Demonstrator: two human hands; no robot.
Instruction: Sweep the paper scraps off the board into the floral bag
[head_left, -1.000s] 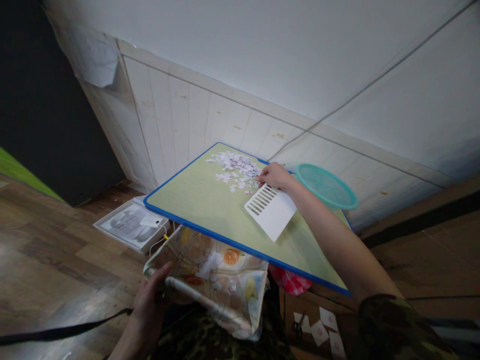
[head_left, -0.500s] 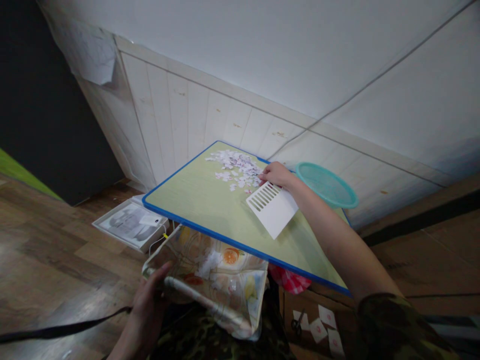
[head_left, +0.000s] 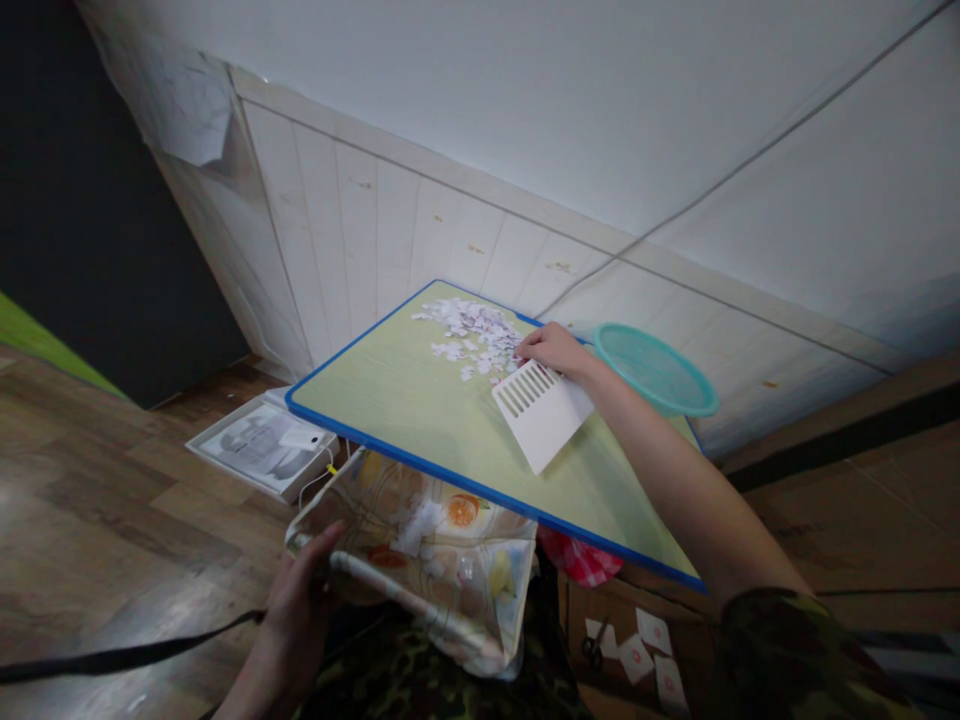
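Observation:
My right hand (head_left: 553, 350) is closed on the far edge of a white slotted sheet (head_left: 551, 420), tilted over the yellow-green tabletop (head_left: 375, 400). Its fingertips are at the near right side of a heap of small white paper pieces (head_left: 480, 330). Low on the left, my left hand (head_left: 304, 590) grips the rim of a fruit-patterned, soft-looking bin (head_left: 457, 590) just below the table's front edge. Some white bits (head_left: 420, 525) lie inside the bin. Part of the left hand's fingers is hidden behind the rim.
A turquoise round plastic basket (head_left: 652, 368) sits at the table's back right, by the wall. A white box (head_left: 262, 445) lies on the floor to the left. Below right are scissors (head_left: 593, 648) and several white cards (head_left: 636, 660) on cardboard. A dark strap (head_left: 135, 660) runs left.
The near corner of the slotted sheet has swung slightly left in my right hand. Both hands and the bin are otherwise almost unmoved.

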